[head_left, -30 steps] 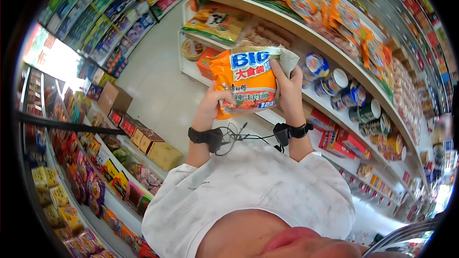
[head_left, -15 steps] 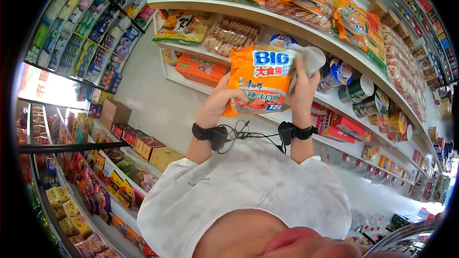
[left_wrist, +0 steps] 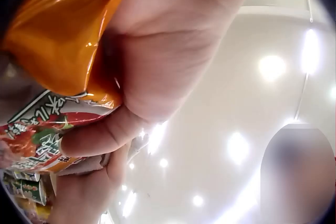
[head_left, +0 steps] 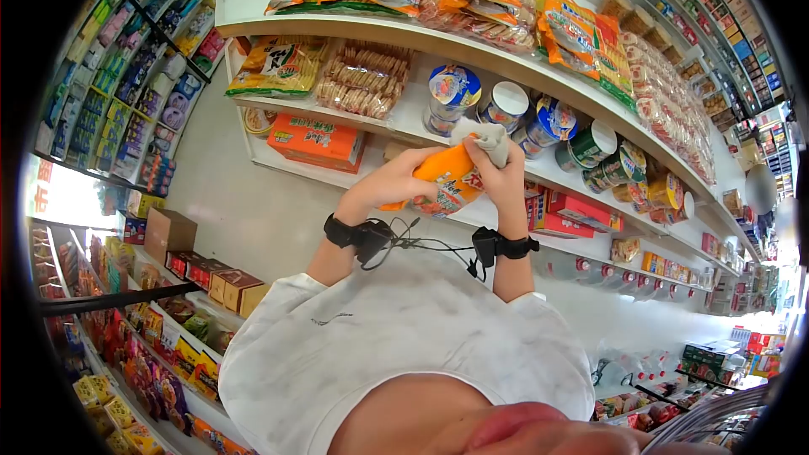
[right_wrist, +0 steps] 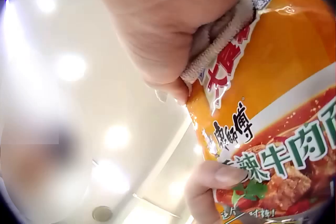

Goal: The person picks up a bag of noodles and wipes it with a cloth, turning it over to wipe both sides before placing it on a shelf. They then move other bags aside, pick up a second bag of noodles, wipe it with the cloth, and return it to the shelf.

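Shop shelves [head_left: 459, 49]; orange packet [right_wrist: 283, 82], "康師傅"

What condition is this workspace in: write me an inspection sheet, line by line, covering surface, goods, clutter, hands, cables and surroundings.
Surface: white shelf beyond the hands, stocked with orange and yellow packets; its depth is partly hidden.
Job's things: orange noodle packet, held in the air, tilted; pale cloth against its upper end.
Clutter: cardboard box and smaller boxes along the left-side shelving.
Hands: left hand grips the packet; right hand pinches cloth and packet together.
Cables: thin black cables looped between the two wrist devices, below the packet.
Surroundings: shop shelving on both sides, pale floor, bright ceiling lights.
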